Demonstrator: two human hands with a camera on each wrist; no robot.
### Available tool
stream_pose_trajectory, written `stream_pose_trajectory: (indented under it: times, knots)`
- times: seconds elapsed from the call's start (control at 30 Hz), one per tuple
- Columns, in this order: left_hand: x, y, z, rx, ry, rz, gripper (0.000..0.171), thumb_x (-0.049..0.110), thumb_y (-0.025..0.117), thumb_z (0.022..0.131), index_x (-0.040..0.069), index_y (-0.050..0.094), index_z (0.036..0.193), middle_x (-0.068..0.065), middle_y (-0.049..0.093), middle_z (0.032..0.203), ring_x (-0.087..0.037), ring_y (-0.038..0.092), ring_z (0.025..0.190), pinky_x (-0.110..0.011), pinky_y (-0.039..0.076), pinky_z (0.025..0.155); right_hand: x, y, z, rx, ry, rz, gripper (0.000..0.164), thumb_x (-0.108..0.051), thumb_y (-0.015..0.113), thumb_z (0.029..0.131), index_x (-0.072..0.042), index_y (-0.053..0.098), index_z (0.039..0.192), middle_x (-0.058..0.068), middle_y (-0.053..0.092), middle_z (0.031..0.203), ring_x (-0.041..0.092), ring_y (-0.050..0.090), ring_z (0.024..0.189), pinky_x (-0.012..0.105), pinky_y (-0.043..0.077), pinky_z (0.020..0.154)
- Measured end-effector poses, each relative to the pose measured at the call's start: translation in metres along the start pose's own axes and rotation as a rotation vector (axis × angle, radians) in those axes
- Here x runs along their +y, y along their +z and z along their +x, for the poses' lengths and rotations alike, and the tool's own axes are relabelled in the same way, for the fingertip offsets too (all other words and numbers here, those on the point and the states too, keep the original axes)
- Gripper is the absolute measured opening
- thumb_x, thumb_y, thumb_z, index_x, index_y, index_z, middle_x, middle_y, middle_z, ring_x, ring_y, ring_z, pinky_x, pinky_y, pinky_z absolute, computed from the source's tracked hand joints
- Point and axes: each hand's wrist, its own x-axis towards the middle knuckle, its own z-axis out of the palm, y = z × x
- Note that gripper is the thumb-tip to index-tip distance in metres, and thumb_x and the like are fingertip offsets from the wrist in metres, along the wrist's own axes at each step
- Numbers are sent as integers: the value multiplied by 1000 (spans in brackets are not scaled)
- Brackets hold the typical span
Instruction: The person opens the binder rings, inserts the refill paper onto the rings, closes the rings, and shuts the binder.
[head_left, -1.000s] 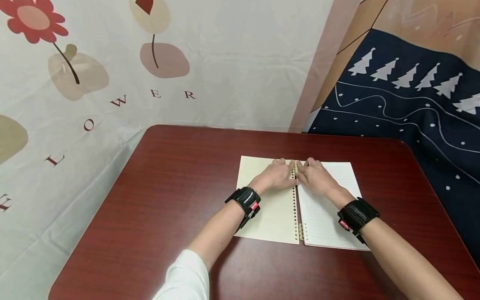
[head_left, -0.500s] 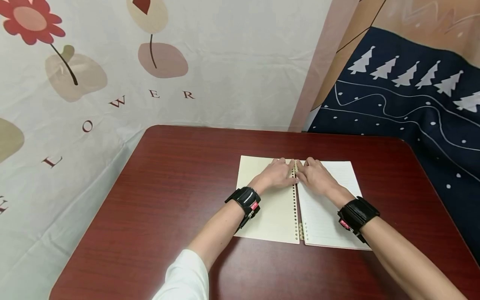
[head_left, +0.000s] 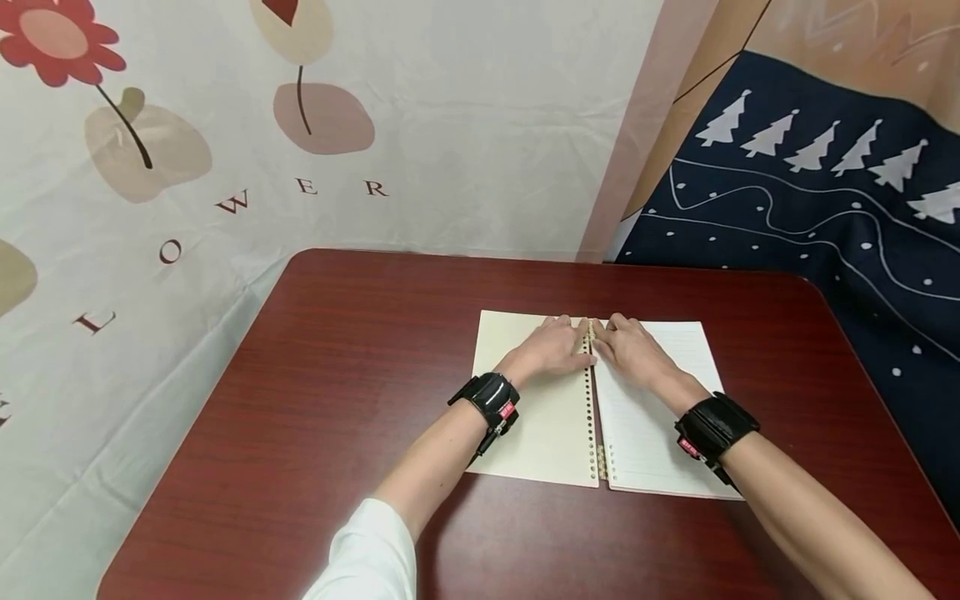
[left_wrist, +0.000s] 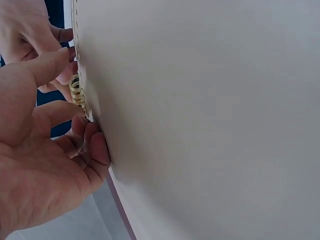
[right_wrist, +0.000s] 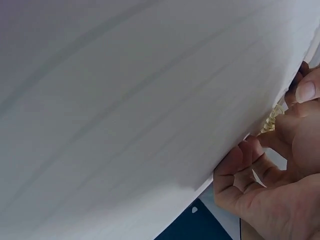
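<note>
A loose-leaf notebook lies spread on the table, with a cream sheet (head_left: 532, 433) at left and white lined pages (head_left: 652, 458) at right. Gold binding rings (head_left: 602, 463) run between the punched edges. My left hand (head_left: 553, 348) is at the far end of the spine, its thumb and index finger at the gold coil (left_wrist: 76, 92) and its other fingers curled at the cream sheet's edge. Opposite it, my right hand (head_left: 633, 354) pinches the same end of the rings. Its curled fingers (right_wrist: 232, 162) rest at the lined pages' edge. The hands nearly meet over the spine.
The notebook is on a dark red wooden table (head_left: 337, 400) with rounded corners. Behind hang a pale flower-print cloth (head_left: 480, 125) and a navy cloth (head_left: 750, 200) with white trees. Each wrist wears a black band (head_left: 491, 404).
Both hands stay at the far end of the spine with hardly any movement. The notebook keeps its place; the head view shifts very slightly.
</note>
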Motion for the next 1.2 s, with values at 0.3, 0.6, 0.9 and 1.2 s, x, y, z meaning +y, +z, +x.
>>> stream_pose_trajectory:
  times: [0.3, 0.6, 0.9, 1.2]
  knots:
    - [2, -6, -3, -10, 5, -5, 72, 46, 49, 99, 4, 25, 152, -10, 43, 147, -23, 23, 143, -33, 15, 115, -3, -6, -2, 10, -12, -19, 45, -14, 54, 100, 6, 46, 139, 13, 51, 101, 31, 49, 88, 44, 43, 75]
    - [4, -7, -5, -3, 8, -2, 72, 45, 51, 98, 4, 26, 152, -10, 54, 136, -21, 38, 129, -31, 29, 106, -2, -6, -5, 12, 6, 22, 45, -14, 52, 101, 7, 45, 140, 14, 51, 99, 31, 48, 88, 44, 41, 76]
    - [9, -4, -17, -10, -4, -38, 70, 42, 54, 97, 3, 31, 150, -16, 44, 138, -24, 43, 121, -29, 36, 100, 0, -11, -22, -29, 28, 159, 41, -13, 52, 101, 8, 49, 136, 21, 54, 114, 35, 51, 106, 49, 42, 89]
    - [15, 1, -29, -13, -12, 45, 68, 46, 53, 97, 8, 34, 151, -7, 44, 127, -18, 37, 108, -24, 36, 83, -4, -6, -31, 13, -36, 192, 37, -9, 57, 98, 5, 55, 133, 22, 53, 119, 38, 46, 110, 50, 39, 90]
